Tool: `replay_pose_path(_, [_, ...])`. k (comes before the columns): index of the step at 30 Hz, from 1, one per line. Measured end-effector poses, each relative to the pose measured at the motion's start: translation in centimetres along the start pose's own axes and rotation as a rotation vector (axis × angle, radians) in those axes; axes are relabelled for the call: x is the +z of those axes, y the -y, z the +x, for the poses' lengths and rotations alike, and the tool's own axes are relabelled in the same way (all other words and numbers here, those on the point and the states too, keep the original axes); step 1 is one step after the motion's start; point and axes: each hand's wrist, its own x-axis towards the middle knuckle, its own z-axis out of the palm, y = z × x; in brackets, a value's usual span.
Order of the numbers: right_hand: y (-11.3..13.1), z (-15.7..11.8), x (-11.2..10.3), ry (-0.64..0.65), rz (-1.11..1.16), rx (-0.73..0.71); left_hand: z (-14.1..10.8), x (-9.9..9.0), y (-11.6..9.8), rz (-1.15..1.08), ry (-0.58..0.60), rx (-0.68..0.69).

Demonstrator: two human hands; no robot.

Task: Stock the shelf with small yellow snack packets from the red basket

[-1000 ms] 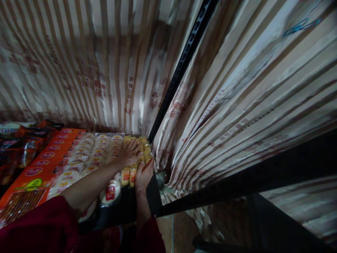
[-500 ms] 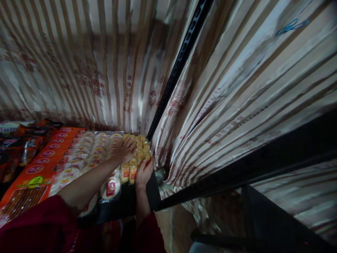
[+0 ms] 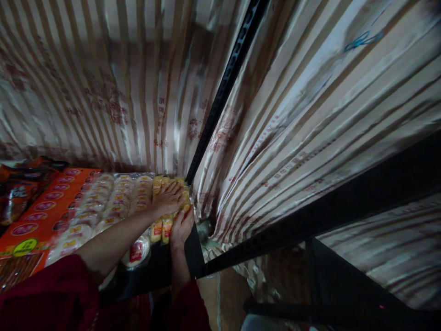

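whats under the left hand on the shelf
Yellow packs are under the left hand, with others showing around it. Whatever lies directly beneath the palm is covered, so those packs cannot be counted.

Loose dark-red sleeves (image 3: 58, 292), wide at ends, stopping partway along arms; forearms (image 3: 120, 236) and hands (image 3: 168, 200) bare.

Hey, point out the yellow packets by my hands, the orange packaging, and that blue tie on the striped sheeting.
Yellow packets (image 3: 167, 229): head view, front face of a near packet.
Orange packaging (image 3: 50, 204): head view, its printed middle.
Blue tie (image 3: 361, 42): head view, its looped middle.
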Motion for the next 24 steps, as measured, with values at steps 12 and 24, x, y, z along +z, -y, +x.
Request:
replay_pose_path(12, [0.5, 0.4, -0.5, 0.037, 0.009, 0.028, -2.1, 0.1, -0.2, -0.025, -0.169, -0.062])
replay_pose_path(24, [1.3, 3.0, -1.8, 0.154, 0.022, 0.149, -10.9, 3.6, -1.4, 0.038, -0.431, -0.146])
